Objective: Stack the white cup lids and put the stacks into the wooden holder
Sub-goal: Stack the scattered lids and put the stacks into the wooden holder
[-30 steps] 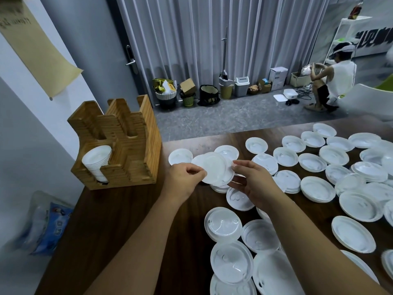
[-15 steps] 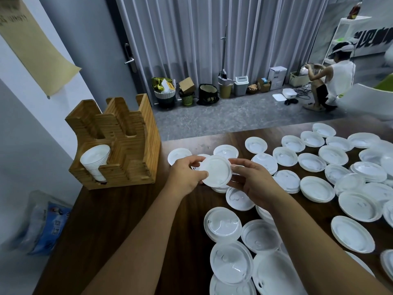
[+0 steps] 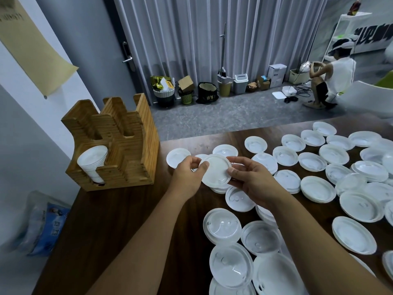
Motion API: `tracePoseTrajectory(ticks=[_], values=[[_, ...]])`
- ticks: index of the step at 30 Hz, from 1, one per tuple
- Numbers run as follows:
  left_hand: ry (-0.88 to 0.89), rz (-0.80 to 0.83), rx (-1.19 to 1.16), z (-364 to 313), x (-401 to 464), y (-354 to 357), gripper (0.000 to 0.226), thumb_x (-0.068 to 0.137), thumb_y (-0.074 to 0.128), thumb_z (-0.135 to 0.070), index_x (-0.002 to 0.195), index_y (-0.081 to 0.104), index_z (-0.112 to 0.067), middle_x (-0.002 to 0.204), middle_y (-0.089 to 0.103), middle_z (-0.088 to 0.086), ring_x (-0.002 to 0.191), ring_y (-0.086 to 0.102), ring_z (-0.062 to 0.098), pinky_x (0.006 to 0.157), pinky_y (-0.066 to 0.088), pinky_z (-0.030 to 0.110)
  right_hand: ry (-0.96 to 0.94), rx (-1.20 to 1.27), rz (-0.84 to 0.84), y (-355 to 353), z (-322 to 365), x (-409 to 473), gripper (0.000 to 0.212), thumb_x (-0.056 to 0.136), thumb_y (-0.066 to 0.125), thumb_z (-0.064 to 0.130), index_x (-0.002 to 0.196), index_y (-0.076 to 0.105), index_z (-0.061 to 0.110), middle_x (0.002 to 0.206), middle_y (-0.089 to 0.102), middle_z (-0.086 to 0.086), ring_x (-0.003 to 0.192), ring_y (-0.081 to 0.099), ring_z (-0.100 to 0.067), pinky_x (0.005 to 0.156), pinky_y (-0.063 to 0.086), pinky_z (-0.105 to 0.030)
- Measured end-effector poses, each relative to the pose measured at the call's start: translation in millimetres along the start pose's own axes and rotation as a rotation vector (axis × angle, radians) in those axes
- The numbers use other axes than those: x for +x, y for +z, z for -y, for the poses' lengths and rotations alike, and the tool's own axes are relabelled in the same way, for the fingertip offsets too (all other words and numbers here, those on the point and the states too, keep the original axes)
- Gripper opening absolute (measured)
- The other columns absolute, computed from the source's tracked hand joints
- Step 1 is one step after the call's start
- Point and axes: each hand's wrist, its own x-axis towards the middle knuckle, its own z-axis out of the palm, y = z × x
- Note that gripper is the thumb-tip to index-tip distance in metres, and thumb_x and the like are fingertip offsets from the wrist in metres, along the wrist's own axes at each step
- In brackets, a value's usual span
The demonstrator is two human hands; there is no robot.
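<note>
Head camera shows both hands pinching one white lid [image 3: 215, 172] just right of the wooden holder [image 3: 112, 143]: left hand [image 3: 188, 177] at its left rim, right hand [image 3: 248, 179] at its right rim, probably to align it for stacking. One lid stack [image 3: 91, 165] stands in the holder's front slot.

Holder [image 3: 119, 143] left of lids [image 3: 319, 179]

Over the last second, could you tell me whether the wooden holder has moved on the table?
No. The wooden holder sits at the table's far left corner as before, its lid stack in the same slot; only the camera shifted slightly.
</note>
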Motion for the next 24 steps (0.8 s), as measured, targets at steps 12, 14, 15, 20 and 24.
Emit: tracePoseTrajectory(ticks=[12,14,15,20,24], values=[[-0.020,0.165,-0.162,1,0,0,0.042,0.091,0.086,-0.012,0.111,0.058,-0.037,0.116,0.077,-0.006,0.103,0.077,0.010,0.076,0.062,0.020,-0.057,-0.063,-0.043,-9,-3,3,0.028,0.103,0.070,0.008,0.130,0.073,0.012,0.120,0.081,-0.014,0.113,0.079,-0.030,0.088,0.066,-0.034],[-0.031,0.186,-0.191,3,-1,0,0.044,0.090,0.087,-0.009,0.113,0.058,-0.034,0.107,0.077,-0.011,0.091,0.076,-0.001,0.071,0.059,0.015,-0.060,-0.097,-0.048,-11,-4,3,0.027,0.102,0.071,0.011,0.129,0.074,0.014,0.120,0.081,-0.013,0.113,0.079,-0.029,0.090,0.066,-0.036],[-0.040,0.194,-0.182,4,0,0,0.045,0.090,0.087,-0.008,0.114,0.059,-0.033,0.104,0.077,-0.013,0.089,0.075,-0.005,0.069,0.058,0.013,-0.057,-0.118,-0.057,-12,-5,3,0.027,0.103,0.071,0.012,0.129,0.075,0.015,0.120,0.082,-0.012,0.113,0.079,-0.029,0.091,0.066,-0.037],[-0.137,0.222,-0.390,5,2,-7,0.031,0.095,0.078,-0.027,0.124,0.070,-0.024,0.111,0.082,-0.002,0.098,0.079,0.012,0.083,0.066,0.031,-0.056,-0.126,-0.116,-12,-4,4,0.023,0.103,0.072,0.011,0.124,0.077,0.019,0.115,0.083,-0.007,0.109,0.080,-0.026,0.084,0.066,-0.032],[-0.215,-0.247,-0.045,25,19,-21,0.026,0.104,0.056,-0.014,0.126,0.068,-0.020,0.102,0.075,0.012,0.075,0.075,0.020,0.075,0.067,0.041,-0.085,-0.098,-0.215,-15,5,7,0.023,0.103,0.071,0.007,0.125,0.076,0.013,0.112,0.083,-0.010,0.107,0.080,-0.027,0.090,0.066,-0.040]])
